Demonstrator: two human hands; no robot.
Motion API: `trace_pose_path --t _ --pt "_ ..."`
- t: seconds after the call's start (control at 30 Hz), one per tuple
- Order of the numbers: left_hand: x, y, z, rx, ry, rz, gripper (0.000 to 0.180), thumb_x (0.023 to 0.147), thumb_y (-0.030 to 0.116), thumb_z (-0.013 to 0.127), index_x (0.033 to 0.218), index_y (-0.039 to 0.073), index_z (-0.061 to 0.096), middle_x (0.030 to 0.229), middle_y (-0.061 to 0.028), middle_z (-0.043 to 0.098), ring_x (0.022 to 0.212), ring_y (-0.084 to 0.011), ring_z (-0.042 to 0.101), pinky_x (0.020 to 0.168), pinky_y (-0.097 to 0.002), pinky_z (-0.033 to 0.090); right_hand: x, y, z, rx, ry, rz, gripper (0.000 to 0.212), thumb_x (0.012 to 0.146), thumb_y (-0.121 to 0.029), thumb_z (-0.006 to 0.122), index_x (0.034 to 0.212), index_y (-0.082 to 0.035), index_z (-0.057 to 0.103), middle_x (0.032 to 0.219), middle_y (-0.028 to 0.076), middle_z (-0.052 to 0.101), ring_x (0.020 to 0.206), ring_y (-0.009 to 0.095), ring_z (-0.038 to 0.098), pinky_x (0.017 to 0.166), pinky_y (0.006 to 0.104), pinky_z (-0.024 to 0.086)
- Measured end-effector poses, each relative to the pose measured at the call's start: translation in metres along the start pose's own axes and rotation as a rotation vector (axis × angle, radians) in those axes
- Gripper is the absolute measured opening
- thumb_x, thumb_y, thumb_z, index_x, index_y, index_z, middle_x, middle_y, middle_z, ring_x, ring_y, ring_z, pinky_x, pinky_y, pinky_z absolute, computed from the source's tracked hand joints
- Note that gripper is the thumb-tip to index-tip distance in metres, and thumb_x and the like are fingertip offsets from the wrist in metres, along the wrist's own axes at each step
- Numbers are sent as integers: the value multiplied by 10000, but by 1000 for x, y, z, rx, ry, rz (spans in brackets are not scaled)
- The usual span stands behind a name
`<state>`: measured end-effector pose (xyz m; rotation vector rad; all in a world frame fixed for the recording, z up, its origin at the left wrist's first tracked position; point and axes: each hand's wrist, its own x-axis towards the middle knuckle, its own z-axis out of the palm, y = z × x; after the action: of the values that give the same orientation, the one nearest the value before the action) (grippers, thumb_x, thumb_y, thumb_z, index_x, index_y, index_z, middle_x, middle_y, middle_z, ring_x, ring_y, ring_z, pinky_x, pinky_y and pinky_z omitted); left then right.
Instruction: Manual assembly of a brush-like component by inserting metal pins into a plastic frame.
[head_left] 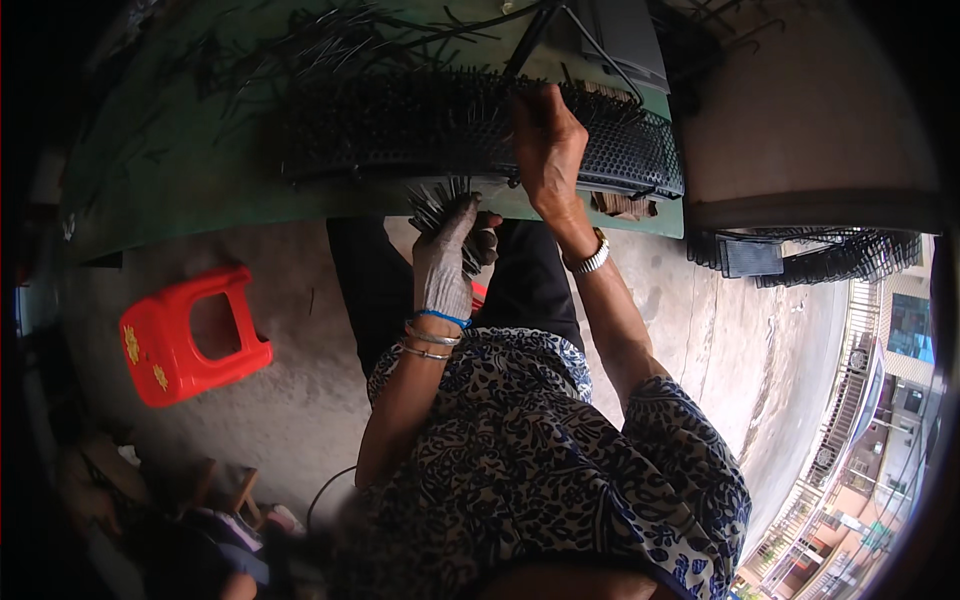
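My left hand, in a grey knit glove with dark fingers, is closed round a bundle of thin dark strips. Their ends fan out above the fist, just short of the table's near edge. Over a long black rack with a perforated mesh surface, my bare right hand is raised with its fingers curled together. Whatever those fingertips hold, if anything, is hidden. Many thin dark pieces stand upright in the rack's holes, packed densely to the left of my right hand.
Loose dark strips lie scattered across the green tabletop. A metal frame rises behind the rack, and folded cardboard sits under its right end. On the floor at left is a red plastic stool.
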<state>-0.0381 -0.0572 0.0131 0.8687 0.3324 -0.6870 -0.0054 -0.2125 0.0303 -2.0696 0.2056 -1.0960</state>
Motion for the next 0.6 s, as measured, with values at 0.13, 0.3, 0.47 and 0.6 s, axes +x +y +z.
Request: trace_pose_path --t 0.13,0.3,0.47,0.6 --pt "-1 0 -1 -16 3 -28 187 901 170 652 987 4 663 766 -115 673 533 -116 567 464 -225 415 -7 15 12 376 -85 397 49 905 -43 616 932 -7 596 745 60 591 611 104 513 547 258 441" --pt "1 -1 -5 18 -20 -12 177 902 160 646 983 4 664 764 -114 671 528 -109 555 450 -225 397 -9 5 14 -196 -128 0 135 823 -58 674 942 -59 612 869 142 579 708 290 587 595 328 457" --pt "2 -1 -1 24 0 7 199 885 171 666 976 -5 663 750 -120 674 491 -117 541 437 -230 391 0 2 5 -241 -225 -113 145 799 -86 689 940 -85 655 914 133 599 798 325 608 670 391 499" --pt "1 -3 1 40 -9 9 196 874 165 679 968 -6 663 757 -126 683 501 -122 563 436 -233 408 -4 8 0 -279 -304 -122 152 801 -116 691 952 -101 676 935 119 620 797 314 609 663 378 501"
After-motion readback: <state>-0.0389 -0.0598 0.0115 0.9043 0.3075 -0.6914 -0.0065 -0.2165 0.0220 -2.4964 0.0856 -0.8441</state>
